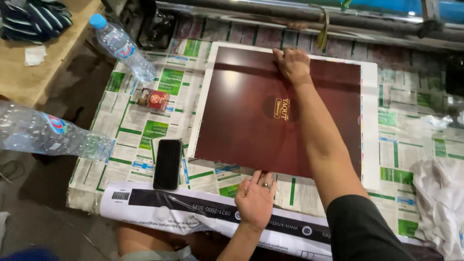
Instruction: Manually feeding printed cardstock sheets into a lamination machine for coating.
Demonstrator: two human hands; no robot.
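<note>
Newspaper sheets (145,130) are covering the worktable I am looking down on through the head camera. Lying flat on them is a large dark maroon printed sheet (251,121) with a white border. My right hand (291,64) is pressing palm-down on the sheet's far edge, fingers flat and gripping nothing. My left hand (255,197) is resting open, fingers spread, at the sheet's near edge, holding nothing. Just left of the sheet, a black phone (167,164) is lying face up. Farther left, a small red box (155,99) and two clear plastic bottles (123,47) are sitting. Crumpled white cloth (440,203) is bunching at the right.
</note>
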